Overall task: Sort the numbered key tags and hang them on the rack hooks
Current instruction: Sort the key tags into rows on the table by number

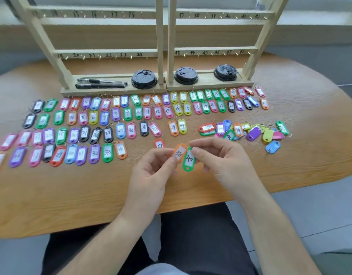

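Left grip pinches orange tag 38, right grip green tag 40, both lengthwise toward the person.

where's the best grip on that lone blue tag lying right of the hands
Come from above and pinch the blue tag across its long edges: it lies flat on the table, apart from the pile, so both edges look free.
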